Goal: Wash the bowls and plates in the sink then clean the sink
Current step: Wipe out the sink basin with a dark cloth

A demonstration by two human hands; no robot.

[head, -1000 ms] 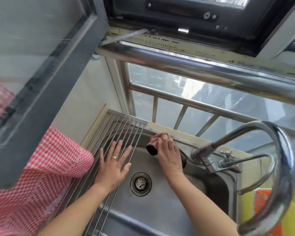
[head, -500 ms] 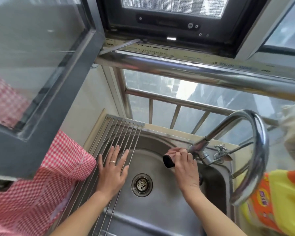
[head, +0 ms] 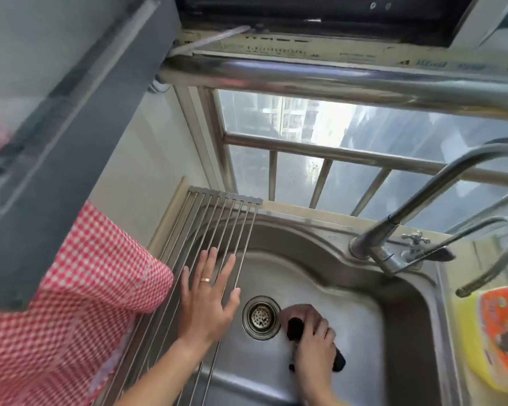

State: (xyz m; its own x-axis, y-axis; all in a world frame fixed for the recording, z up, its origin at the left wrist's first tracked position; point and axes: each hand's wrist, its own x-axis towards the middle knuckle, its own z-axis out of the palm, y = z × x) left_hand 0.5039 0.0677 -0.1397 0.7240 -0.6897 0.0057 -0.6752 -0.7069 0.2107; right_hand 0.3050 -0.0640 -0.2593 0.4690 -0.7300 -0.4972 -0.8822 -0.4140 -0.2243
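No bowls or plates in the sink (head: 320, 276) now, so I judge the washing done and I'm on the last part, cleaning the basin. My right hand (head: 313, 341) grips one dark scrubber (head: 339, 360), pressing it on the floor just right of the single drain (head: 261, 317). My left hand (head: 208, 300) lies spread flat on the one roll-up rack (head: 217, 218). One tap (head: 393, 247) far right.

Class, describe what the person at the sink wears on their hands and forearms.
Both forearms are bare, with no sleeves or gloves in view. The left hand wears a plain band ring on one finger. The right hand shows no ring or watch.
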